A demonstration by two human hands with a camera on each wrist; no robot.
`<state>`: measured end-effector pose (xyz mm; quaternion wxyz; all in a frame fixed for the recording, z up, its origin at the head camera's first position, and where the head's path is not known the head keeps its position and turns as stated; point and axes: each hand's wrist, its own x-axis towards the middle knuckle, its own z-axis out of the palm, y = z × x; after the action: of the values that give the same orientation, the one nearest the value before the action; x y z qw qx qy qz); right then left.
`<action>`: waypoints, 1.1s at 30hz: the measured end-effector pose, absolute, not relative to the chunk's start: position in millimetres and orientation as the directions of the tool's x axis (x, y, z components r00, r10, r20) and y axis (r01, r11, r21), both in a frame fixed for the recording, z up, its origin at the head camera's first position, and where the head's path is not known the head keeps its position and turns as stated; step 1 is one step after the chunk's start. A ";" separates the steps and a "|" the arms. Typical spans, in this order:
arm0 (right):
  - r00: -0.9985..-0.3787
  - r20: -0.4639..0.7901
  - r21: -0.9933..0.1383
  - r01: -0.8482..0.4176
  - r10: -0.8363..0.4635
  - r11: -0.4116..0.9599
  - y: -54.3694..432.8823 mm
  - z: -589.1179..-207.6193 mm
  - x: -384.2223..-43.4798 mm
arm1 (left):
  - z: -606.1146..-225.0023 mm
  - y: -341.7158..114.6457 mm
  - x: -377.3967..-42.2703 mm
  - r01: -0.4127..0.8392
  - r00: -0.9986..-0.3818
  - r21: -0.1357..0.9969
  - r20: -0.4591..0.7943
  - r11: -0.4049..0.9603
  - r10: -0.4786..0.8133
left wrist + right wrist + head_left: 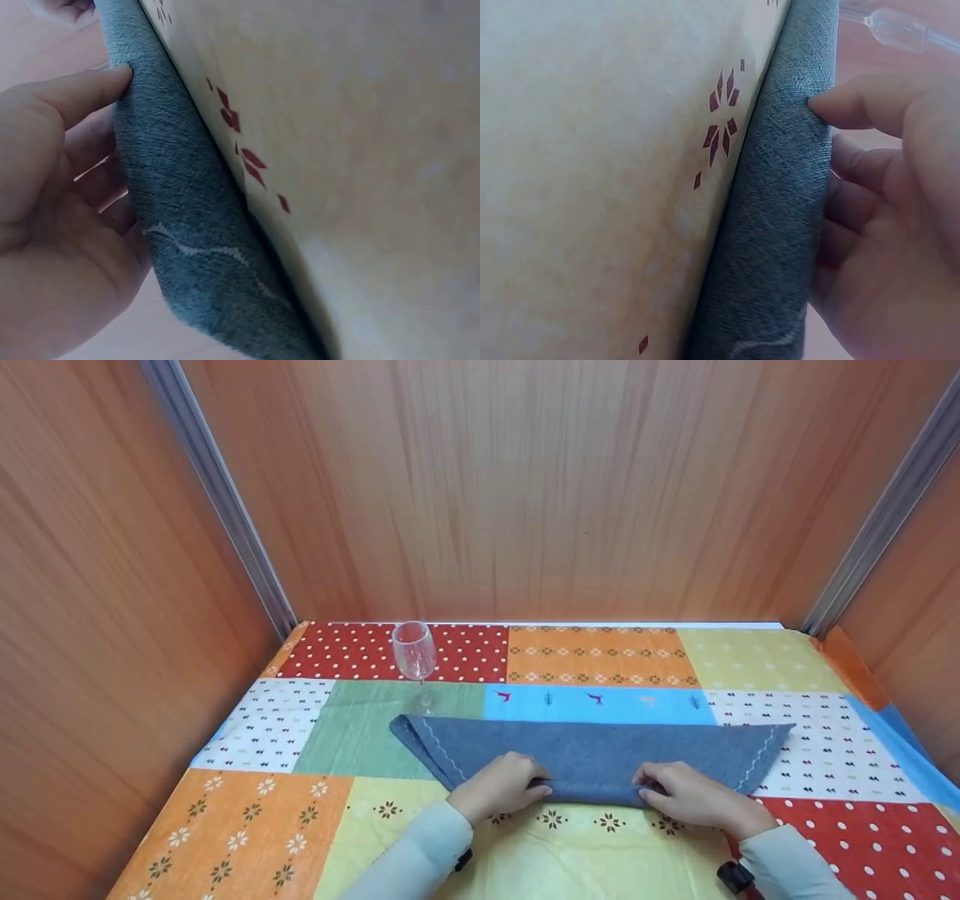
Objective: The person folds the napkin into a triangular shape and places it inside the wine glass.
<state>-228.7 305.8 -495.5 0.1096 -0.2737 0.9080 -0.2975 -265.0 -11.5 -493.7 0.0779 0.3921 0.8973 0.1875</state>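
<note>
Since the cloth, lower centre of the frame, seems soft and light, its folded bottom edge suits pinching, as half-curled left hand and right hand do.

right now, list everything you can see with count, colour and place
blue-grey cloth: 1, blue-grey with pale wavy stitching, folded in front of the person
wine glass: 1, clear, upright beyond the cloth's far left corner
patchwork tablecloth: 1, multicoloured, under cloth and glass
wood-grain panels: 3, orange-brown, left, back and right
metal posts: 2, grey, at the back corners
wrist devices: 2, black, one at each wrist
sleeves: 2, pale, on both forearms
left hand: 1, bare, pinching the cloth's near edge
right hand: 1, bare, pinching the same edge further right
</note>
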 end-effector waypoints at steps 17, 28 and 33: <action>-0.818 0.090 -0.515 -0.527 -0.569 0.676 302.4 -496.0 -240.4 | -497.2 -5.4 -268.0 0.625 -0.752 0.398 0.073 0.672 0.656; -0.843 0.063 -0.559 -0.473 -0.535 0.681 303.1 -499.3 -243.0 | -492.5 -0.7 -255.2 0.787 -0.610 0.065 0.239 0.614 0.756; -0.859 0.065 -0.565 -0.451 -0.508 0.691 302.4 -499.8 -242.9 | -489.9 -0.7 -252.9 0.794 -0.602 0.034 0.192 0.608 0.775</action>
<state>-242.9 302.4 -499.8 0.0482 -0.2610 0.9183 -0.2938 -252.9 -0.7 -489.9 -0.0791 0.4392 0.8930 0.0577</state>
